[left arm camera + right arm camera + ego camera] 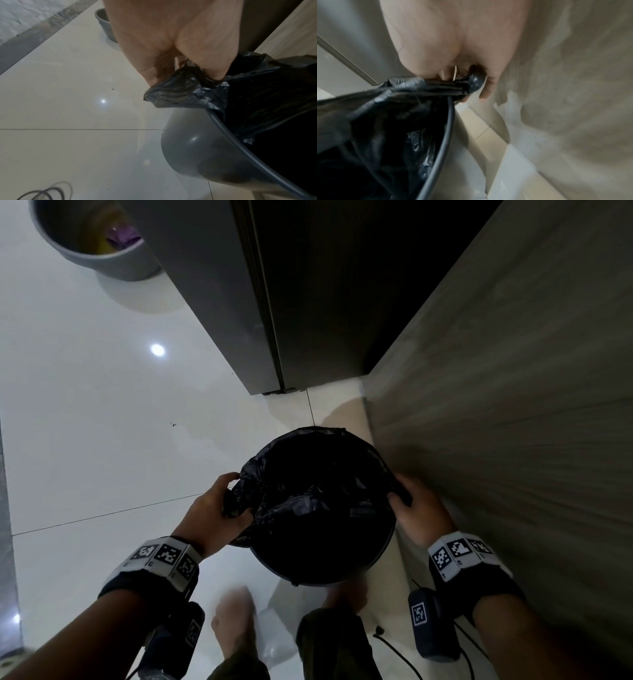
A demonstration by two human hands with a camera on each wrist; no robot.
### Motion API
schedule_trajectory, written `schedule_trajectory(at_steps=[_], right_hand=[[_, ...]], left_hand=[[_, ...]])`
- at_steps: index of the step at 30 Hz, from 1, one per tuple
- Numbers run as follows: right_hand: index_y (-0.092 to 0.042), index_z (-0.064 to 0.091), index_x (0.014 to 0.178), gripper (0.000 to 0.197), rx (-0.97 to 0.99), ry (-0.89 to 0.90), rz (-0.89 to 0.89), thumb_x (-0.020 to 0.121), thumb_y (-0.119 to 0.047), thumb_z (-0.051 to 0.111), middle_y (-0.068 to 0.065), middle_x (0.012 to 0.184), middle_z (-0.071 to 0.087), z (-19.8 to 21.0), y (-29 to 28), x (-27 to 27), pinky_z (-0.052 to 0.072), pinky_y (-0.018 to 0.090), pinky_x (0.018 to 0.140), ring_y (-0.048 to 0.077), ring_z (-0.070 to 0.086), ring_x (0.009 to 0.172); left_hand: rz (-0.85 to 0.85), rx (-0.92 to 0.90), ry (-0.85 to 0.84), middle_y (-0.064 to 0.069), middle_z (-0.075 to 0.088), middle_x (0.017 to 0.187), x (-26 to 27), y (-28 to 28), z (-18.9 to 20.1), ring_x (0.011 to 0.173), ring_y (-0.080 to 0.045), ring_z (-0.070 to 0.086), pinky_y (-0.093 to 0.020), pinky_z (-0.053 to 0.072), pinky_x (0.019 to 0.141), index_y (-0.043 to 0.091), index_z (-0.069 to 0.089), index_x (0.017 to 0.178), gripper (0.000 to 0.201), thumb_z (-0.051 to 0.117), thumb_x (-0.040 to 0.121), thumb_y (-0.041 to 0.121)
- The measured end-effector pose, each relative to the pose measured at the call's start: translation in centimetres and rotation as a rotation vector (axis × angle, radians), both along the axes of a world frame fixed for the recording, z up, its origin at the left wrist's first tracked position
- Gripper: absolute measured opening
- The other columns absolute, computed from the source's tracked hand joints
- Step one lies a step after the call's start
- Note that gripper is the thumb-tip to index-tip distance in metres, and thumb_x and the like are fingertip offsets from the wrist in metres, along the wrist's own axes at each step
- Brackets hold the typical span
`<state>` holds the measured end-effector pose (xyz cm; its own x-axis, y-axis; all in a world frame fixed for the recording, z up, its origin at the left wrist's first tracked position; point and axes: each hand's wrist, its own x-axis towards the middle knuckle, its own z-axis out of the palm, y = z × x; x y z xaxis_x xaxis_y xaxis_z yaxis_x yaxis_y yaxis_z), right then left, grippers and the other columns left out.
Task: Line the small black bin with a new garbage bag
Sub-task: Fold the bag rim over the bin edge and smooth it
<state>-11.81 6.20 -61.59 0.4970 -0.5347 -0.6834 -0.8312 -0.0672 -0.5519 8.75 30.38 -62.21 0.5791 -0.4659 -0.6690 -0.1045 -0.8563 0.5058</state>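
Note:
The small black bin stands on the pale floor between my feet and a wood-grain wall. A black garbage bag hangs inside it, its mouth stretched wide over the opening. My left hand grips a bunched edge of the bag at the bin's left rim. My right hand pinches the opposite edge of the bag just above the right rim. The far edge of the bag lies over the far rim; the near rim is bare.
A wood-grain wall rises close on the right. A dark door panel stands beyond the bin. A second grey bin with rubbish in it sits far left. A cable trails by my feet.

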Motion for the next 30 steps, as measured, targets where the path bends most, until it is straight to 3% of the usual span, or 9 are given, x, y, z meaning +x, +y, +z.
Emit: schedule_trajectory(at_steps=[3, 7, 10, 12, 15, 18, 21, 25, 30], right_hand=[[-0.029, 0.043, 0.136, 0.056, -0.041, -0.028, -0.006, 0.085, -0.012, 0.057, 0.003, 0.134, 0.053, 0.3, 1.0, -1.3, 0.040, 0.029, 0.100, 0.020, 0.051, 0.120], [-0.030, 0.037, 0.138, 0.071, -0.254, 0.016, 0.107, 0.077, -0.008, 0.066, 0.005, 0.146, 0.030, 0.9, 2.4, -2.0, 0.037, 0.031, 0.104, 0.023, 0.036, 0.132], [-0.029, 0.037, 0.138, 0.074, -0.534, 0.129, 0.247, 0.073, -0.014, 0.071, 0.009, 0.140, 0.034, 2.0, 3.6, -1.6, 0.035, 0.042, 0.108, 0.028, 0.035, 0.127], [-0.030, 0.038, 0.137, 0.068, -0.637, 0.159, 0.357, 0.077, -0.018, 0.067, 0.007, 0.130, 0.045, 2.3, 4.1, -1.5, 0.033, 0.043, 0.106, 0.027, 0.041, 0.118], [-0.029, 0.036, 0.135, 0.050, -0.510, 0.160, 0.324, 0.088, -0.020, 0.051, 0.003, 0.125, 0.056, 2.5, 4.6, -2.0, 0.025, 0.045, 0.113, 0.023, 0.047, 0.118], [-0.029, 0.033, 0.136, 0.046, -0.329, 0.171, 0.155, 0.092, -0.039, 0.045, 0.004, 0.134, 0.053, 3.0, 5.1, -2.6, 0.032, 0.046, 0.111, 0.023, 0.044, 0.124], [-0.033, 0.036, 0.136, 0.055, -0.398, 0.230, 0.307, 0.087, -0.056, 0.045, 0.000, 0.130, 0.058, 3.1, 6.2, -3.4, 0.030, 0.044, 0.111, 0.022, 0.050, 0.120], [-0.027, 0.062, 0.113, 0.031, -0.624, 0.201, 0.436, 0.089, -0.042, 0.048, 0.000, 0.098, 0.072, 2.1, 6.7, -4.7, 0.037, 0.041, 0.101, 0.023, 0.061, 0.096], [-0.014, 0.072, 0.089, 0.012, -0.658, 0.055, 0.348, 0.080, -0.019, 0.067, 0.005, 0.099, 0.065, 2.2, 7.2, -5.2, 0.050, 0.039, 0.080, 0.027, 0.057, 0.096]], left_hand=[[0.009, -0.018, -0.022, 0.002, 0.062, 0.092, -0.6, 0.7, -0.3, 0.078, -0.018, 0.059, -0.023, 0.042, 0.067, 0.026, 0.035, 0.134, 0.066, 0.068, 0.077, 0.024], [0.062, -0.057, -0.008, -0.008, 0.058, 0.117, -1.2, 1.9, -0.4, 0.093, -0.033, 0.065, -0.043, 0.055, 0.083, 0.042, 0.028, 0.133, 0.077, 0.065, 0.065, 0.046], [-0.020, -0.084, -0.157, -0.011, 0.051, 0.126, -2.3, 2.0, 0.0, 0.116, -0.031, 0.048, -0.048, 0.048, 0.092, 0.028, 0.028, 0.140, 0.075, 0.067, 0.076, 0.028], [-0.046, -0.139, -0.223, -0.009, 0.041, 0.130, -3.0, 1.9, 0.4, 0.107, -0.030, 0.053, -0.047, 0.053, 0.083, 0.029, 0.028, 0.140, 0.070, 0.064, 0.080, 0.019], [-0.179, -0.141, -0.299, -0.012, 0.030, 0.133, -3.9, 2.0, 0.6, 0.085, -0.029, 0.059, -0.039, 0.056, 0.063, 0.032, 0.031, 0.139, 0.067, 0.057, 0.082, 0.008], [-0.276, -0.129, -0.308, -0.015, 0.032, 0.130, -4.6, 2.2, 0.5, 0.068, -0.031, 0.059, -0.040, 0.056, 0.054, 0.032, 0.042, 0.131, 0.060, 0.051, 0.081, 0.000], [-0.320, -0.127, -0.269, -0.014, 0.033, 0.129, -5.0, 2.6, 0.4, 0.061, -0.028, 0.057, -0.040, 0.056, 0.055, 0.029, 0.056, 0.118, 0.044, 0.052, 0.080, 0.008], [-0.317, -0.122, -0.235, -0.011, 0.034, 0.131, -5.3, 3.2, 0.5, 0.063, -0.022, 0.063, -0.035, 0.057, 0.063, 0.025, 0.064, 0.103, 0.026, 0.059, 0.079, 0.034], [-0.296, -0.171, -0.262, -0.013, 0.042, 0.113, -4.9, 4.2, 0.0, 0.061, -0.025, 0.057, -0.038, 0.056, 0.062, 0.013, 0.064, 0.080, 0.007, 0.067, 0.081, 0.020]])
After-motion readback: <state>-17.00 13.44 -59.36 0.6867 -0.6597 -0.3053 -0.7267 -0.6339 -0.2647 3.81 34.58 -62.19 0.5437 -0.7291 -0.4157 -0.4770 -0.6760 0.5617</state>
